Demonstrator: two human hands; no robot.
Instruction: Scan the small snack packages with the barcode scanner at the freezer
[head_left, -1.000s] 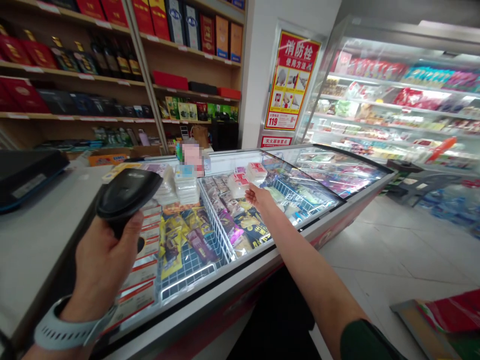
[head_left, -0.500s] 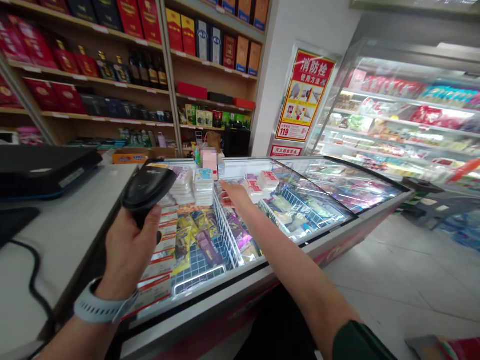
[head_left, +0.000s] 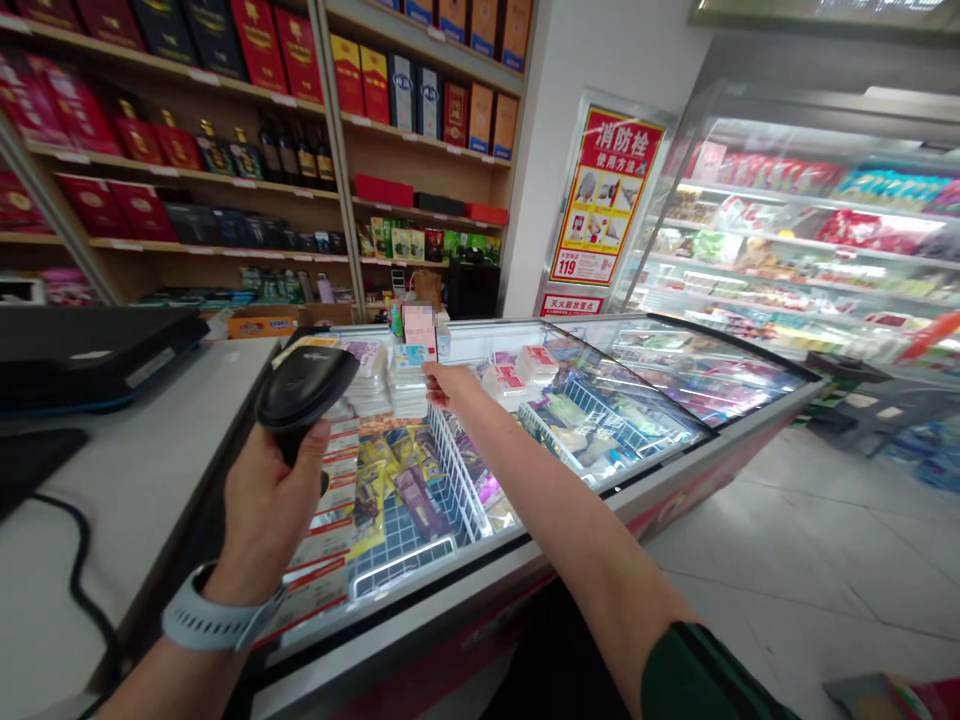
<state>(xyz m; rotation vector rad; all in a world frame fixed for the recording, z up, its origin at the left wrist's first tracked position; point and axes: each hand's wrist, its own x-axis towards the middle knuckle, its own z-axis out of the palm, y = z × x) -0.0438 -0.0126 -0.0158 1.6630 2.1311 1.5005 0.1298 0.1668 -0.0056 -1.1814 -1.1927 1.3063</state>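
Left of the chest freezer [head_left: 637, 495], a grey surface [head_left: 180, 440] carries a black box-shaped device [head_left: 90, 350], with a black cable [head_left: 79, 560] lying slack in front of it. Over the freezer's left end, the left hand [head_left: 274, 500] grips a black handheld barcode scanner [head_left: 307, 390], wrapped round the handle below the head, which presumably keeps the window unblocked and lets one hand carry it. Below that, price labels [head_left: 319, 585] run in a column along the freezer's left end, likely so they can be read through or on the glass. Toward the freezer's far side stand a stack of clear-wrapped packs [head_left: 367, 380] and a blue-topped stack [head_left: 409, 385], probably piled flat to save room. The right hand [head_left: 444, 387] reaches across the freezer to the right edge of the blue-topped stack, fingers curled; whether it holds anything I cannot tell. Inside the freezer, a white wire basket [head_left: 469, 500] seems meant to separate the bagged goods; farther right, red-labelled packs [head_left: 506, 380] sit toward its far side.
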